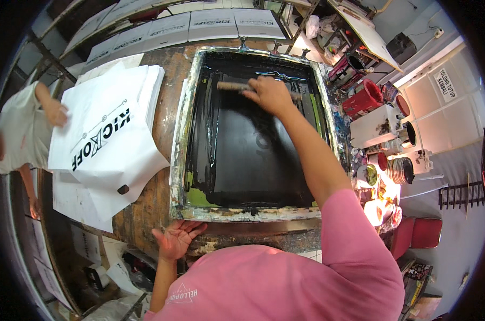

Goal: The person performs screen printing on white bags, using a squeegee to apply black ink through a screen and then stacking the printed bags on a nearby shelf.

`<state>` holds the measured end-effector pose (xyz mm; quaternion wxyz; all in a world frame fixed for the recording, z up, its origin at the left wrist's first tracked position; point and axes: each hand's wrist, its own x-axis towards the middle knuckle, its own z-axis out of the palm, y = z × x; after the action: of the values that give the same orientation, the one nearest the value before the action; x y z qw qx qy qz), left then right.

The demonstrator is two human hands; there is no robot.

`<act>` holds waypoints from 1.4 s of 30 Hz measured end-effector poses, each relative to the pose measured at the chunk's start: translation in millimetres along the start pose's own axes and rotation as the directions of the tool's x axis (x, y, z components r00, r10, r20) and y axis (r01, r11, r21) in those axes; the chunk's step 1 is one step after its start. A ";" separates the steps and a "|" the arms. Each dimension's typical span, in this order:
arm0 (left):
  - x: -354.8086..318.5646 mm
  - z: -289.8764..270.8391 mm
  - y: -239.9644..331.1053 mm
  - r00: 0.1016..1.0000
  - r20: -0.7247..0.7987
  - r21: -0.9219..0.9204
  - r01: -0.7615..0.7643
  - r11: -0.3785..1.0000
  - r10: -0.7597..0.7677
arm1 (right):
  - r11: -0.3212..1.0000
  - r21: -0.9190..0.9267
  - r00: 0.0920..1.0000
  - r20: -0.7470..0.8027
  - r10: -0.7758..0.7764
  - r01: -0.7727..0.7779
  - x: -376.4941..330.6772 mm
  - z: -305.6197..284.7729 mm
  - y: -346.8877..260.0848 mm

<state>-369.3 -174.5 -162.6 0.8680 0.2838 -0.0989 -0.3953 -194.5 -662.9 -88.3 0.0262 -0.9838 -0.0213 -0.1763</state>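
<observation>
A large screen-printing frame (178, 160) with a pale, ink-stained border lies on the wooden table, its mesh coated in black ink. Near its far side, my right hand (272, 95) is closed around the wooden handle of a squeegee (230, 85), which lies across the mesh. The blade is hidden under the handle and hand. My left hand (178, 238) is at the frame's near left corner, palm up with fingers spread, holding nothing. To the left, white printed bags (106, 117) with black lettering lie in a loose stack; the top one has a dark handle hole.
A co-worker's hand (55, 111) reaches toward the bag stack from the left. Racks behind and at left hold more printed white sheets (167, 28). Metal clamps (275, 49) stand at the frame's far edge. Ink tubs and a red bucket (363, 96) crowd the right side.
</observation>
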 end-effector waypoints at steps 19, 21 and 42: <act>37.7 100.2 66.2 0.923 0.319 -0.030 -0.217 0.976 0.215 | 0.998 -0.042 0.960 -0.277 0.040 -0.054 -165.1 -234.2 -184.8; 55.2 124.2 80.7 0.929 0.242 -0.080 -0.270 0.960 0.281 | 0.995 -0.091 0.923 -0.386 0.008 -0.047 -128.3 -255.7 -168.5; 135.3 124.6 16.7 0.859 0.164 0.938 0.016 -0.346 0.484 | 0.979 0.093 0.838 -0.506 0.204 -0.182 -14.2 -337.2 -161.4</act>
<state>-317.7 -317.8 -58.2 0.3520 0.8849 -0.2912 0.0909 -332.7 -522.3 229.7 0.0690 -0.8974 0.0818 -0.4280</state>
